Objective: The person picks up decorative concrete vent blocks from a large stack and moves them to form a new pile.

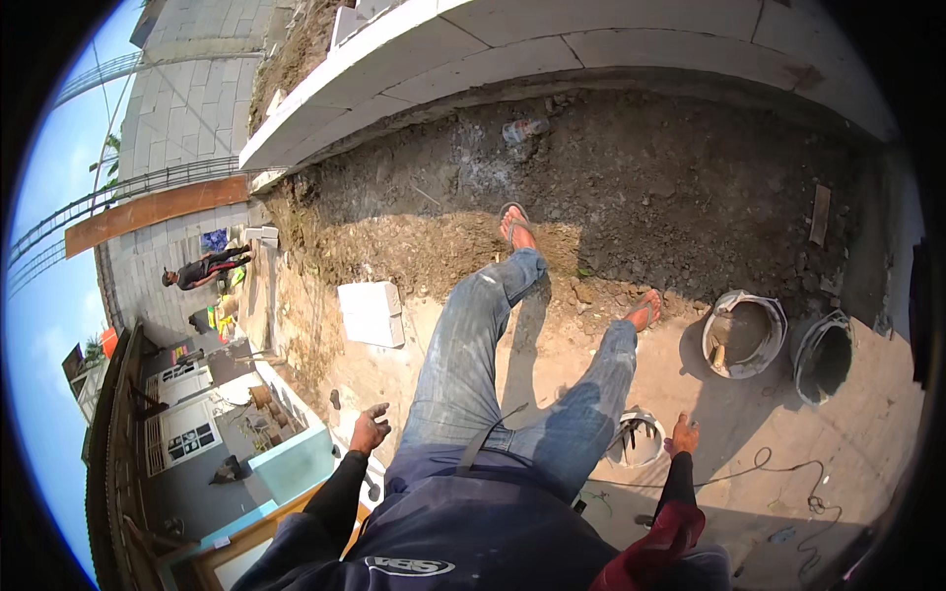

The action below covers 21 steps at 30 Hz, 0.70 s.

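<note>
My left hand (371, 429) hangs beside my left thigh, fingers loosely bent and apart, holding nothing. Beyond it, white blocks (371, 315) lie together on the pale ground. On the other side, my right hand (683, 433) hangs with its fingers partly spread and nothing visible in it. The nearest thing to that hand is a small bucket (636, 440) with dark tools inside, partly hidden by my leg. Farther right stands a larger bucket (744, 335) holding grey material and a wooden-handled tool. Next to it sits another bucket (823, 360) with dark grey contents.
A low white block wall (532, 57) curves across the far side, behind rough soil (631, 187). A clear plastic bottle (524, 129) and a short plank (820, 215) lie on the soil. A cable (759, 466) snakes at right. Another person (205, 270) stands far left.
</note>
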{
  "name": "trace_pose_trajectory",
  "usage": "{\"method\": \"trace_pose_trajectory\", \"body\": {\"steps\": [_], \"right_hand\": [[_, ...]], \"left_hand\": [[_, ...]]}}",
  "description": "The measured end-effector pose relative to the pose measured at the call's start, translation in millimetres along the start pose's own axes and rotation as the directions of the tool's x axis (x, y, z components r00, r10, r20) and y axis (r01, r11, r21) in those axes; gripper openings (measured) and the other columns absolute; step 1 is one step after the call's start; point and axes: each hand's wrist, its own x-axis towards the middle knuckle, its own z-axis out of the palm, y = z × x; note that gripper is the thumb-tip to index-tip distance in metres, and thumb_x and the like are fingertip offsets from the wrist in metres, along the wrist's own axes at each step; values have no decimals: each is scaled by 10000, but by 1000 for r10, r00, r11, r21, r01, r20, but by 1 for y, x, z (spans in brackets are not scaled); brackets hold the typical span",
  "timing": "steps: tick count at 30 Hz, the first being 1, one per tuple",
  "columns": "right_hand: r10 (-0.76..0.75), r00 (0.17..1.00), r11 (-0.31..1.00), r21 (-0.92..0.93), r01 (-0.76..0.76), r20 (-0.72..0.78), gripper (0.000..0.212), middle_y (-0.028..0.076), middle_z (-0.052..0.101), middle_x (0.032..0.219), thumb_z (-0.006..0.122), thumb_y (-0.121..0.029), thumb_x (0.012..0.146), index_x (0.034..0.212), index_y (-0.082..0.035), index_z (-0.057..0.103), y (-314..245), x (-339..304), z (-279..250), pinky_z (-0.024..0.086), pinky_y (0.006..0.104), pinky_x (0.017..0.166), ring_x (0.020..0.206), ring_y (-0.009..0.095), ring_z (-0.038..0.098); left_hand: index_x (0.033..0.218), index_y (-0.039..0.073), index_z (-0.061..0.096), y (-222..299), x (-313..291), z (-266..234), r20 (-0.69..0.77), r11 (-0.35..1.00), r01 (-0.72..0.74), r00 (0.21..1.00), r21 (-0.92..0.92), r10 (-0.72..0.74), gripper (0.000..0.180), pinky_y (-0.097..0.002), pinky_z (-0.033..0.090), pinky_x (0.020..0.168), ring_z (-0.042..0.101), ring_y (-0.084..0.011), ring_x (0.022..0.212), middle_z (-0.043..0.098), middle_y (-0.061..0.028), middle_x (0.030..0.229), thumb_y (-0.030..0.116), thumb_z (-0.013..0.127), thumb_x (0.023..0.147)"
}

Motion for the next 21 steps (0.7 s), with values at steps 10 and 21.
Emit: {"method": "trace_pose_trajectory", "body": {"steps": [10, 21], "right_hand": [[-15, 921, 992, -112, 63, 388, 318, 43, 481, 691, 590, -441, 983, 949, -140, 494, -43, -67, -65, 481, 378, 456, 520, 214, 515], [-365, 709, 490, -523, 698, 604, 374, 92, 636, 821, 590, -398, 996, 1186, -76, 615, -312, -354, 147, 521, 415, 567, 680, 242, 635]], "left_hand": [[1208, 87, 702, -191, -27, 176, -412, 991, -31, 911, -128, -25, 493, -448, 542, 947, 650, -415, 1092, 689, -227, 1180, 96, 727, 716], [1016, 69, 750, -399, -121, 295, 178, 342, 612, 630, -713, -756, 464, -450, 591, 802, 713, -340, 901, 738, -164, 1027, 274, 857, 614]]}}
